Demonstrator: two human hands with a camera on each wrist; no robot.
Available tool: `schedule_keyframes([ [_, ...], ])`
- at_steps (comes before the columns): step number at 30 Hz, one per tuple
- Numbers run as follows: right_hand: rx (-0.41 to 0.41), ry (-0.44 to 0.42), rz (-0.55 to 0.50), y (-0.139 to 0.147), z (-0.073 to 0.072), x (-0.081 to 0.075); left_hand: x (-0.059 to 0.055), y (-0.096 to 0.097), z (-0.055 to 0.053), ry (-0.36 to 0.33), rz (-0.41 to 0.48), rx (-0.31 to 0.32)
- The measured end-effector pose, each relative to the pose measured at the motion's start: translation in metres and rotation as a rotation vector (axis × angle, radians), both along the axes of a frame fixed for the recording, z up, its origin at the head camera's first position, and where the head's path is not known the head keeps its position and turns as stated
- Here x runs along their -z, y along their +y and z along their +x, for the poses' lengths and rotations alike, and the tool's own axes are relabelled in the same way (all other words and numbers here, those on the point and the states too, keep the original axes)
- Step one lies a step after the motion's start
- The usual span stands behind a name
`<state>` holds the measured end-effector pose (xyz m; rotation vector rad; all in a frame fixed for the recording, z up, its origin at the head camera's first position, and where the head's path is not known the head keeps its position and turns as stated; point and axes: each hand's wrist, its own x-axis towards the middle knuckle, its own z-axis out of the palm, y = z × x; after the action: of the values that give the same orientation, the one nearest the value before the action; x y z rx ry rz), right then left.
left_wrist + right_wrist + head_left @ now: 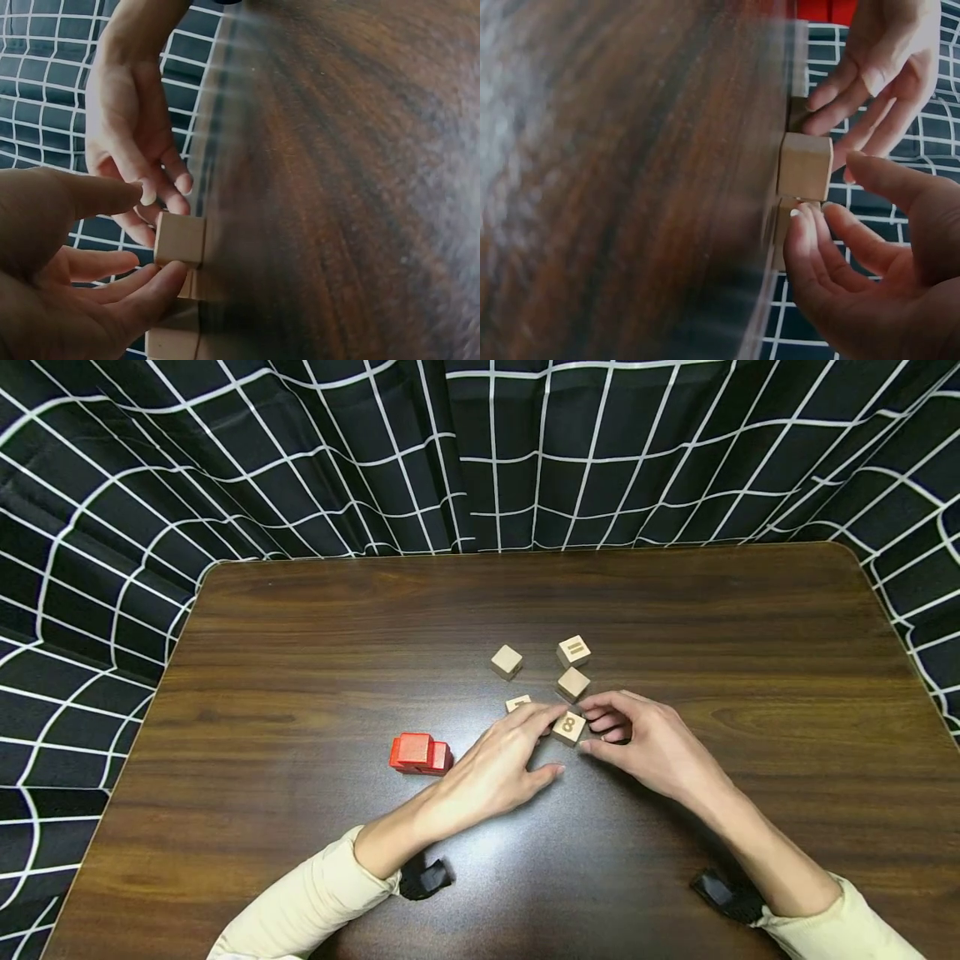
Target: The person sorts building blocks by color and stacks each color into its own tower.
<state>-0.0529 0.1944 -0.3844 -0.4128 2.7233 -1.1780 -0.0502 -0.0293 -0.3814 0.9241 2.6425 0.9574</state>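
While flanking block marked 8 [568, 727], near side of plain block [573, 683], right of red object [416, 753]: left hand [498, 768] extended, right hand [660, 743] loosely bent, without evident grip. Apparently adjusting placement; probably calls next for gentle 2-sided squeeze.

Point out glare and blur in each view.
Head: white glare on the table near bottom centre, the 8 on the numbered cube readable; left wrist: wood grain smeared, pale glare toward the right edge; right wrist: grain smeared too, pale glare toward the left edge.
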Motion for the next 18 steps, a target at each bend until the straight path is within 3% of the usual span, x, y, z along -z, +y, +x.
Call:
schedule_keyframes([
  [8, -0.016, -0.034, 0.051, -0.0006, -0.0008, 0.0005, 0.0062, 0.0046, -0.0011, -0.024, 0.0, -0.004],
  [18, -0.028, -0.041, 0.031, 0.0003, -0.0028, -0.0002, 0.0091, 0.0073, -0.002, -0.042, 0.047, -0.003],
])
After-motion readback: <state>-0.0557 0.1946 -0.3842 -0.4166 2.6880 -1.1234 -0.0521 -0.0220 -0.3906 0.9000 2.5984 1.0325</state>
